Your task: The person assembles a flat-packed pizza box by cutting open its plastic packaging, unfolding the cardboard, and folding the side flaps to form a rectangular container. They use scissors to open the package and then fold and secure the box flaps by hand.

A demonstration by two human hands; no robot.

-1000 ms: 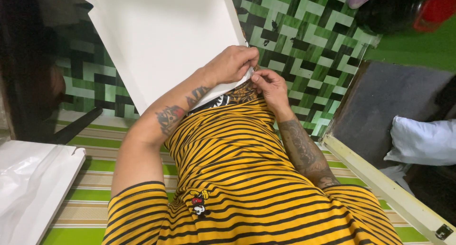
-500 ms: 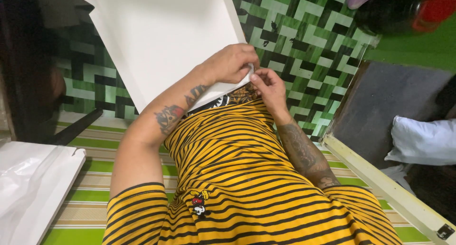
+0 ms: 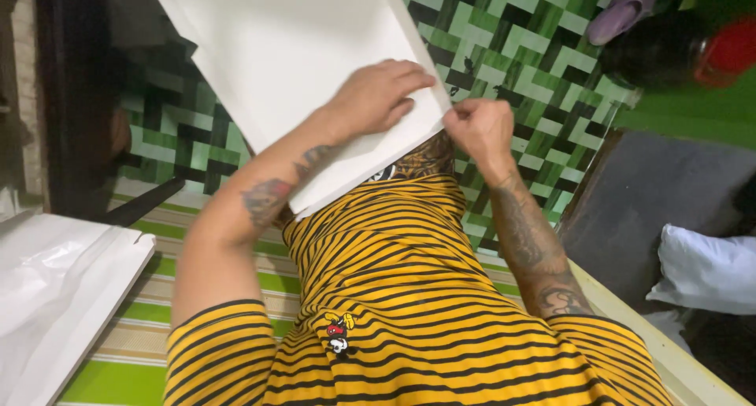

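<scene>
A large white flat board is leaning up and away from the striped yellow shirt, its long axis running toward the upper left. The left hand is pressing flat on its lower face; the right hand is pinching its lower-right corner, just beside. Open green patterned floor is lying right of the board.

Both tattooed forearms reach forward from short striped sleeves, hands meeting close together. The left hand lies palm down, fingers curled loosely and pressing flat. The right hand is closed in a pinch, knuckles up, wrist bent slightly inward toward the left.
</scene>
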